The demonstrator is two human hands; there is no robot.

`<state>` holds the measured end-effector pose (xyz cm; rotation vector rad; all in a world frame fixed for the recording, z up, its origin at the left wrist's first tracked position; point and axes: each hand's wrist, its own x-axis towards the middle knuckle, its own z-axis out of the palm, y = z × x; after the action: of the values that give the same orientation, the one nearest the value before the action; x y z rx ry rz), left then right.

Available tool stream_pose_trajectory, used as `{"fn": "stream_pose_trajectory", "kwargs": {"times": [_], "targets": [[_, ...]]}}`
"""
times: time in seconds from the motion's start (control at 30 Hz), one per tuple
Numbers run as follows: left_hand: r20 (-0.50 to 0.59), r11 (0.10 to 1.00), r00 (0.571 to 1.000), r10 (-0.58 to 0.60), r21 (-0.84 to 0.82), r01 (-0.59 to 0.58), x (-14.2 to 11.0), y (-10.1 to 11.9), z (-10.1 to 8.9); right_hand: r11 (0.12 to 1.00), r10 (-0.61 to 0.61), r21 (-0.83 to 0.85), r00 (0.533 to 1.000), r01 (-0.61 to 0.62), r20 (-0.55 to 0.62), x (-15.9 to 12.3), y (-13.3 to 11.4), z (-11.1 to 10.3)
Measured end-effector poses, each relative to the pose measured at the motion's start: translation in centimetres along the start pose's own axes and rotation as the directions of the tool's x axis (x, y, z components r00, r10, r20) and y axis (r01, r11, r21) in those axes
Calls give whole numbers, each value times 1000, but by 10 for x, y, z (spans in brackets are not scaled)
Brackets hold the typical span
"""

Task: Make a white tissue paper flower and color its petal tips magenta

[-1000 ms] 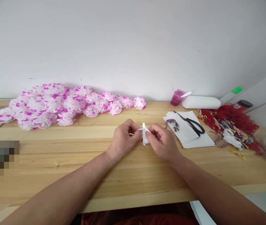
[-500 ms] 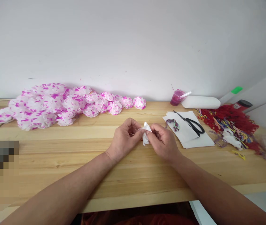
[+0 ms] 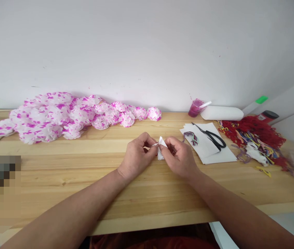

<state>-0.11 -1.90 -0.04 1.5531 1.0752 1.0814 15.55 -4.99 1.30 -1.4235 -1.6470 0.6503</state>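
A small piece of folded white tissue paper (image 3: 161, 155) is pinched between my two hands above the middle of the table. My left hand (image 3: 139, 155) is closed, its thumb and forefinger gripping the paper's left side. From the right, my right hand (image 3: 179, 157) pinches the same paper with thumb and fingers. A speck of red shows at the left fingertips, too small to name. To the right of my hands, black-handled scissors (image 3: 210, 136) and short yarn strands (image 3: 191, 137) lie on a stack of white paper sheets (image 3: 214, 157).
White-and-magenta paper flowers (image 3: 48, 117) are heaped along the wall at the left. At the back right stand a cup of magenta liquid (image 3: 195, 108) and a white roll (image 3: 222, 113). A red yarn pile (image 3: 258, 131) lies on the wooden table (image 3: 66, 197) near a dark-lidded jar (image 3: 268, 115).
The white paper has shifted and turned slightly between my fingertips. My left hand has moved down a little; everything else on the table stays as it was.
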Motion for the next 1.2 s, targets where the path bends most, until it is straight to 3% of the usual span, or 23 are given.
{"fn": "stream_pose_trajectory", "kwargs": {"times": [0.13,0.4,0.7,1.03,1.2], "targets": [[1,998,1000,-26,-61,26,1,-4,0,1000,2,-6,1000,-2,-2,1,-1,-2],[36,1000,999,9,-5,-9,1,1,-2,993,-93,-78,995,90,-32,-1,3,0],[-25,1000,999,26,10,-26,2,-3,0,999,-36,-39,999,35,-20,-1,1,0],[5,998,1000,9,-69,-8,2,-4,1,999,20,39,1000,-20,-2,0,4,-1],[37,998,999,7,-70,-5,3,-5,0,1000,-30,8,999,30,-12,0,3,-1]]}}
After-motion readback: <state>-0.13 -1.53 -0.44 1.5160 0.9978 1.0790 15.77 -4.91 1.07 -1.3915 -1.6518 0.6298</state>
